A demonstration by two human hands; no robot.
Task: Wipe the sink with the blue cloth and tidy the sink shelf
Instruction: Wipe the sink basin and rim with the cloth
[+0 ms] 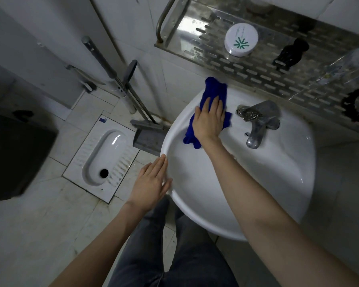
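My right hand (209,119) presses the blue cloth (215,90) flat against the back left rim of the white sink (278,183), fingers straight. The cloth bunches out above and below my palm. My left hand (151,183) rests with straight fingers on the sink's left rim. The metal tap (258,119) stands to the right of the cloth. Above it, the slotted metal shelf (255,77) carries a white round tin (241,39) with a green mark, a black clip (291,54) and a black ring (358,104) at the right edge.
A squat toilet (108,156) is set in the tiled floor to the left. A grey dustpan (147,135) and long handles (116,77) lean by the wall beside the sink. A dark bin (15,154) stands at the far left. My legs are below the sink.
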